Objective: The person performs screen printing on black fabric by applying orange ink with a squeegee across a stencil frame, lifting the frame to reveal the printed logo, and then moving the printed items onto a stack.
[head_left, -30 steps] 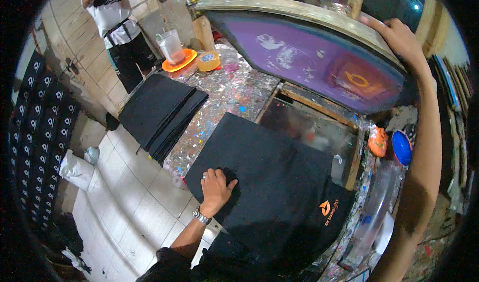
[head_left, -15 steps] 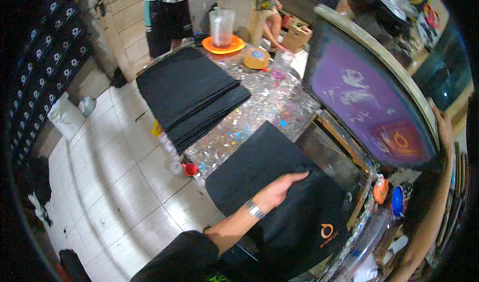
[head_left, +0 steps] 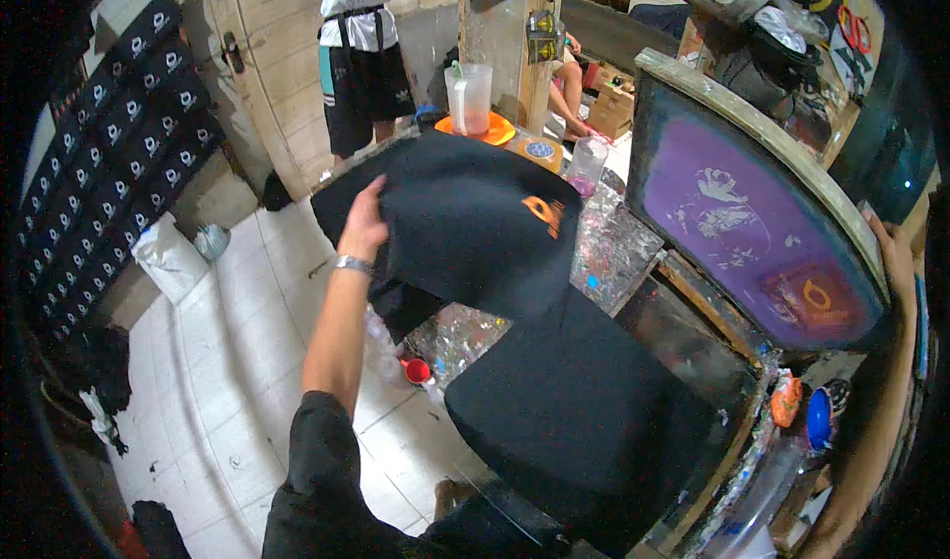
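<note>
My left hand [head_left: 366, 225] pinches the edge of a black fabric piece [head_left: 470, 242] bearing an orange print. The piece hangs in the air above a stack of black fabric [head_left: 334, 206], hiding most of it. Nearer to me, a second black fabric piece [head_left: 594, 401] lies flat on the printing board, with no print showing on it. At the right, my right hand [head_left: 893, 252] grips the rim of a tilted-up screen printing frame [head_left: 762, 94]. Its purple mesh [head_left: 683, 198] shows pale smudges and an orange-stained patch at the lower corner.
Along the table's far end stand a plastic jug [head_left: 469, 104] on an orange plate, a tape roll [head_left: 540, 153] and a clear cup [head_left: 588, 166]. A red cup [head_left: 417, 371] hangs at the left table edge. One person [head_left: 364, 64] stands beyond; another sits farther back.
My left hand has lifted the printed fabric off the board and carried it far left over the stack. An unprinted piece now shows on the board. My right hand keeps hold of the raised frame.
</note>
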